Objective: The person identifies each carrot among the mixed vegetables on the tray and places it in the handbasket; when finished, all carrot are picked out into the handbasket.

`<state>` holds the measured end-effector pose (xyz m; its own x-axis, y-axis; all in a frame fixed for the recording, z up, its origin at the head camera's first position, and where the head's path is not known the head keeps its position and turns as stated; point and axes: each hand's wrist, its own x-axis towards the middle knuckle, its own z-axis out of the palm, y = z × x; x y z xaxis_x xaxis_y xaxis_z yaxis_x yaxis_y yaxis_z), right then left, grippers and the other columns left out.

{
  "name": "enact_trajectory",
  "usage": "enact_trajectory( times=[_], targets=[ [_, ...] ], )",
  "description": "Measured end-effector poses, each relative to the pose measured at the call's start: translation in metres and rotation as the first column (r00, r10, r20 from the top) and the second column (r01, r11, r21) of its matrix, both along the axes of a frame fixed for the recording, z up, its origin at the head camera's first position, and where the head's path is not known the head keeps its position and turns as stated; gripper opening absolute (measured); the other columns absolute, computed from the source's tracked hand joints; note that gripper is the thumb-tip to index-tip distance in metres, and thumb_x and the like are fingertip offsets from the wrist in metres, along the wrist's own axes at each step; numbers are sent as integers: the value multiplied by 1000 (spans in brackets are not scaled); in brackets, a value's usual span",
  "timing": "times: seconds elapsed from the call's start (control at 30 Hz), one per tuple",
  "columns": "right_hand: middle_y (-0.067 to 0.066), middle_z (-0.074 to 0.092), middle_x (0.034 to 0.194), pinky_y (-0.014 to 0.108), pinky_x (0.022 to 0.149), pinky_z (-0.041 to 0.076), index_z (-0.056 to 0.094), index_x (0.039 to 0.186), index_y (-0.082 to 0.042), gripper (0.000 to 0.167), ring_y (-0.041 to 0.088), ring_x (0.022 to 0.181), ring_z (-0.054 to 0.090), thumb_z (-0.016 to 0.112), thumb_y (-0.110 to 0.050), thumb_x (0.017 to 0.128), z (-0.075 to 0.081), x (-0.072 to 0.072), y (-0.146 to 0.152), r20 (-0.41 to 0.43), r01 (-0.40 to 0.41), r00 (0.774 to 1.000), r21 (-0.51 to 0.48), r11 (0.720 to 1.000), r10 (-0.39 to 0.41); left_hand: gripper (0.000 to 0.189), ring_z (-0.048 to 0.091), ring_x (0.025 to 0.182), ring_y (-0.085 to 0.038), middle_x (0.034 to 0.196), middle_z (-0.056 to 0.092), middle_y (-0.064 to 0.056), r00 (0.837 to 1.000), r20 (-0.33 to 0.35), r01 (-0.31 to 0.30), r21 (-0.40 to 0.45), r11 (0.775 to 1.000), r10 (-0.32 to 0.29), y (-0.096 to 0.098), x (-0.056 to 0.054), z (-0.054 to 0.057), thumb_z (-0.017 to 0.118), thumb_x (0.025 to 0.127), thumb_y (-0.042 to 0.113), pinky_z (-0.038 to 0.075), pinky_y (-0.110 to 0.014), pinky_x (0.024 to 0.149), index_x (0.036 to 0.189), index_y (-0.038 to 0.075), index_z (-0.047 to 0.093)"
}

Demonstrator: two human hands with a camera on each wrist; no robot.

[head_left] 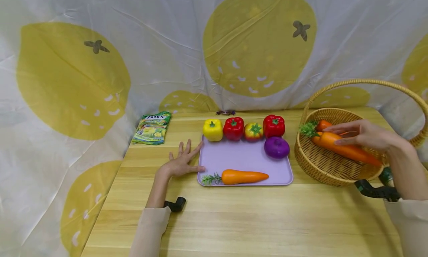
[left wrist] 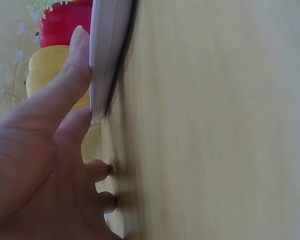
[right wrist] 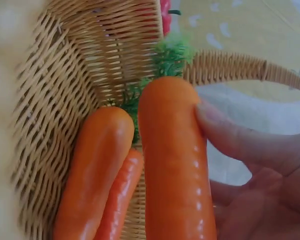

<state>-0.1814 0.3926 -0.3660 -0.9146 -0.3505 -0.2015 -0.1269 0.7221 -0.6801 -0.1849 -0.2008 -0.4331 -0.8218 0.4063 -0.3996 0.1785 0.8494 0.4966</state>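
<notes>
My right hand (head_left: 371,136) grips an orange carrot (head_left: 346,150) with a green leafy top, thumb on one side and fingers on the other. That carrot lies slanted across the opening of a wicker basket (head_left: 329,179). Beside it in the right wrist view, two more carrots (right wrist: 95,170) lie inside the basket. My left hand (head_left: 180,164) is spread at the left edge of a lilac tray (head_left: 234,156), its thumb at the rim and other fingertips down on the table. Another carrot (head_left: 245,177) lies along the tray's near side.
Along the tray's far edge sit a yellow pepper (head_left: 213,130), two red peppers (head_left: 233,129) and a red-yellow fruit (head_left: 253,132). A purple onion (head_left: 276,147) rests at the right. Farther back are a green candy bag (head_left: 152,128) and a small wrapped sweet (head_left: 225,112). The basket handle (head_left: 361,81) arches high.
</notes>
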Motion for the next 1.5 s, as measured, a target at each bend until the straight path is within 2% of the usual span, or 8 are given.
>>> enact_trajectory(
  times=[0.37,0.63,0.77,0.87,0.97,1.1,1.33,1.5],
  targets=[
    [-26,66,127,16,86,49,64,142,-11,49,-23,108,47,75,-24,96,17,-14,0,47,-15,999,79,997,11,99,-26,155,-50,171,-21,-21,1000,-2,1,-8,1000,-1,0,-1,0,65,94,62,-14,-85,111,167,33,5],
    [-16,71,129,14,77,50,67,139,-13,46,-20,94,52,76,-23,95,6,-23,-1,82,-21,996,47,999,17,98,-26,155,-50,172,-20,-21,1000,6,-3,-3,1000,3,2,0,1,65,95,61,-14,-85,111,168,32,6],
    [6,67,142,14,78,48,67,139,-10,46,10,113,66,75,-23,95,2,-27,-3,117,-43,993,63,997,35,98,-27,155,-49,171,-21,-20,1000,16,-5,-1,1000,5,3,0,0,66,95,60,-15,-84,112,167,33,6],
    [24,61,144,17,86,48,67,138,-8,50,41,133,57,77,-27,94,2,-30,-8,121,-52,992,107,993,39,99,-28,155,-49,171,-22,-20,1000,17,-6,3,1000,6,3,0,-1,66,94,60,-16,-83,112,167,33,5],
    [26,63,141,20,85,52,69,136,-8,49,37,128,62,79,-25,92,2,-31,-10,130,-64,990,85,994,53,99,-28,155,-48,171,-22,-20,1000,17,-5,4,1000,5,3,0,0,66,94,60,-16,-83,112,167,33,5],
    [24,66,137,22,84,58,70,134,-6,44,8,117,65,78,-16,92,-1,-33,-10,187,-115,975,-19,993,116,98,-28,155,-48,171,-22,-19,1000,14,-6,-3,1000,6,2,1,0,66,95,60,-16,-83,112,167,34,5],
    [-13,75,122,27,83,61,71,133,-7,42,0,107,65,77,-10,92,-7,-34,-12,316,-135,934,-124,983,168,98,-27,155,-48,171,-21,-19,1000,10,-11,-3,1000,11,1,0,0,66,94,62,-16,-84,112,167,35,6],
    [11,72,132,26,84,60,69,133,-2,45,2,106,65,79,-12,90,-6,-36,-20,349,-150,920,-106,983,178,98,-27,155,-49,171,-21,-20,1000,14,-13,2,1000,12,-1,0,-1,66,94,62,-16,-84,111,167,35,6]
  ],
)
